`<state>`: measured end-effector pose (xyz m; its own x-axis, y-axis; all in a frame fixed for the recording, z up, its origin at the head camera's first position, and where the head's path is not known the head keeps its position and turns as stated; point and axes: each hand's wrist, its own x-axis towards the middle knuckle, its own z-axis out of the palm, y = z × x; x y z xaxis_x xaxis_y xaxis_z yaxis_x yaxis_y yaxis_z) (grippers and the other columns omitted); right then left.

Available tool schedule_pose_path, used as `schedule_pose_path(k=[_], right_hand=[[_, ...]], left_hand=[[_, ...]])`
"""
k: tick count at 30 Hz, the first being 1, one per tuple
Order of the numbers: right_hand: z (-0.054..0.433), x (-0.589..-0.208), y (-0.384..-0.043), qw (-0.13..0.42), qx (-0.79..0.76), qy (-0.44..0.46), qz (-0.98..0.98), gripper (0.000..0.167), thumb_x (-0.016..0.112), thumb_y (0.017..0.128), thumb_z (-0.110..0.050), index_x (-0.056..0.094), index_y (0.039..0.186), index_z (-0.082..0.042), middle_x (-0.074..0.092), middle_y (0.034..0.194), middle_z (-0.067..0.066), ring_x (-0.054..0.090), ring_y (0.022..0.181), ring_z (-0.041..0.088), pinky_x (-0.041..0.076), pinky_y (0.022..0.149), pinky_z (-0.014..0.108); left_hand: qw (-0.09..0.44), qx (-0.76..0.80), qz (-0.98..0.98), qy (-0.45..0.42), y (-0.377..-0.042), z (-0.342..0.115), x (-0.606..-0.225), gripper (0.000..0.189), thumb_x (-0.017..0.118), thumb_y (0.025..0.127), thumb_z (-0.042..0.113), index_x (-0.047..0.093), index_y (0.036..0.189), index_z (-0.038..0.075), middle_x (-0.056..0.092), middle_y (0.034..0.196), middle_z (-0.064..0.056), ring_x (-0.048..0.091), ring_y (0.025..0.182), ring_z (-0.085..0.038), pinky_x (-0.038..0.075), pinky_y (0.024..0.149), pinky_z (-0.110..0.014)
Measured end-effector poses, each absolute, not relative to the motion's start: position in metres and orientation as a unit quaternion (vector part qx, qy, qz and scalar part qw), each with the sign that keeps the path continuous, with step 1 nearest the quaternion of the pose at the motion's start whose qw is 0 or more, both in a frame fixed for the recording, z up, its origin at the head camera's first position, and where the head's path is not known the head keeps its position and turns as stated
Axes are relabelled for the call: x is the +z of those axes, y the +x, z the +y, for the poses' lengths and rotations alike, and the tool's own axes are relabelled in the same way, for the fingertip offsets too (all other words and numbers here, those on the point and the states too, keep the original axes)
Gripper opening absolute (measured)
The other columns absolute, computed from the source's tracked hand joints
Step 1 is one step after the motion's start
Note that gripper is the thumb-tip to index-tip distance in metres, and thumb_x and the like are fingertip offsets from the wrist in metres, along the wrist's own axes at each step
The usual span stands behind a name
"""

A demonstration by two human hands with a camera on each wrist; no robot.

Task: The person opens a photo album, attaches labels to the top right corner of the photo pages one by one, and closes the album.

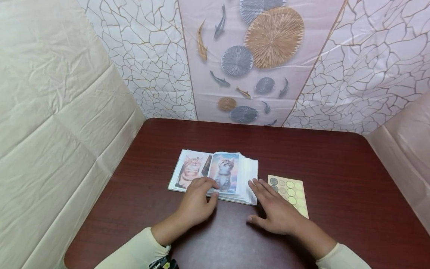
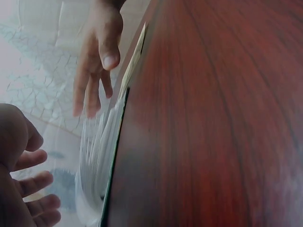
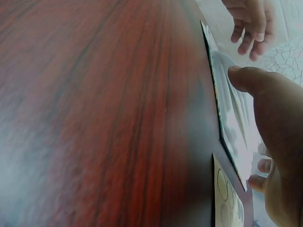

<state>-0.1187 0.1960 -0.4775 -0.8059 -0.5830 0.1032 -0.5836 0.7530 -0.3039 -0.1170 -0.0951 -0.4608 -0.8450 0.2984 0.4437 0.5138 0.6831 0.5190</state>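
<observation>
A photo album (image 1: 249, 175) lies spread on the table, with a kitten picture (image 1: 224, 170) on its right page and an orange cat picture (image 1: 192, 168) on its left. Over the near edge, by the middle fold, is my left hand (image 1: 199, 201), fingers loosely bent and holding nothing. My right hand (image 1: 277, 209) reaches flat with extended fingers to the album's right edge, thumb spread apart. It partly covers a pale yellow sheet (image 1: 299, 192) of round stickers. In the left wrist view the album's pages (image 2: 97, 156) stand fanned between the two hands.
The dark red-brown table (image 1: 319, 157) meets a patterned cloth backdrop (image 1: 161, 56) at its far edge. Cream cloth (image 1: 67, 104) hangs along the left side, and more cloth borders the right. A dark wrist device (image 1: 164, 262) shows by the left sleeve.
</observation>
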Motion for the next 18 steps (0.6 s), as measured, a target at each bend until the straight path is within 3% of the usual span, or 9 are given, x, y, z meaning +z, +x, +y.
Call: schedule_pose_path(k=[18], right_hand=[[0.233, -0.481, -0.122, 0.051, 0.156, 0.227, -0.960, 0.099, 0.079, 0.088, -0.043, 0.030, 0.155, 0.010, 0.036, 0.157, 0.029, 0.031, 0.145, 0.047, 0.029, 0.113, 0.060]], left_hand=[[0.144, -0.393, -0.856, -0.303, -0.102, -0.057, -0.459, 0.010, 0.070, 0.092, 0.007, 0.071, 0.100, 0.013, 0.067, 0.113, 0.000, 0.059, 0.110, -0.019, 0.048, 0.096, -0.034]])
